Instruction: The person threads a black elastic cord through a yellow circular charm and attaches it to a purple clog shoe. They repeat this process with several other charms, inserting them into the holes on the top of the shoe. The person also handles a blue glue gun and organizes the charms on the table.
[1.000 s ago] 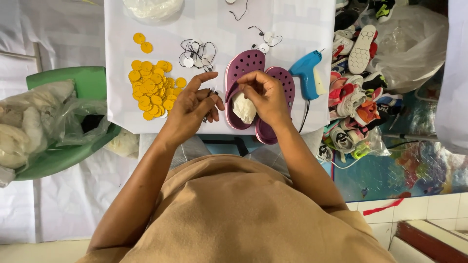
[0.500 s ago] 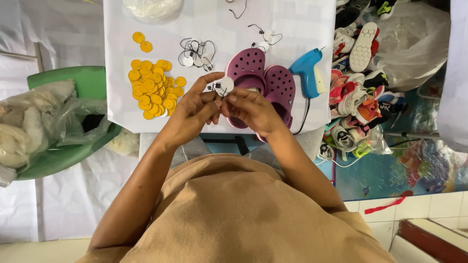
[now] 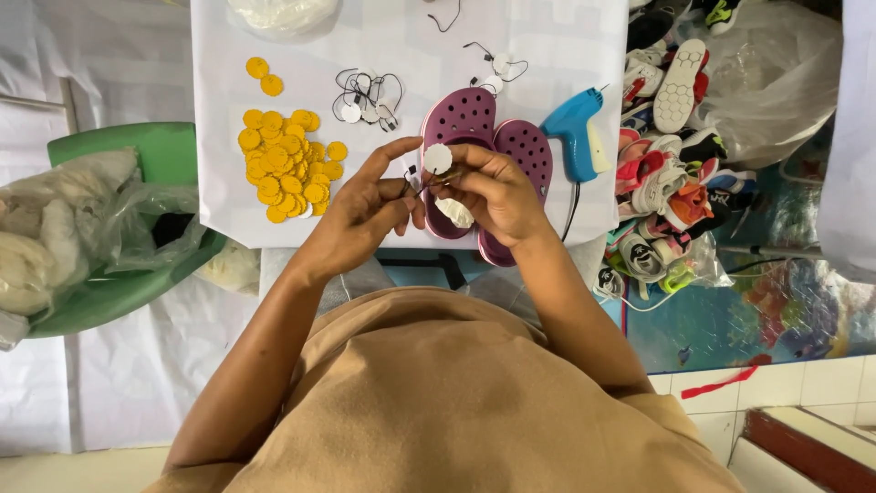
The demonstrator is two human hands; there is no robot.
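Pinching a round white tag (image 3: 438, 158) and its dark string between both hands, left hand (image 3: 365, 212), right hand (image 3: 493, 192), mid-frame above purple clogs (image 3: 488, 137); mid-threading, needing steady fingertips.

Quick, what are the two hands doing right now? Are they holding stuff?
Left hand: fingers pinched on a thin dark string.
Right hand: closed on a small round white tag, with something white tucked under the palm.

A pair of purple perforated clogs (image 3: 497, 151) is lying on the white tabletop (image 3: 301, 210), with a pile of yellow discs (image 3: 283, 164) showing to their left and a blue glue gun (image 3: 575, 132) to their right. A small round white tag (image 3: 438, 158) is showing just in front of the clogs, and a green chair (image 3: 137, 155) is standing left of the discs.
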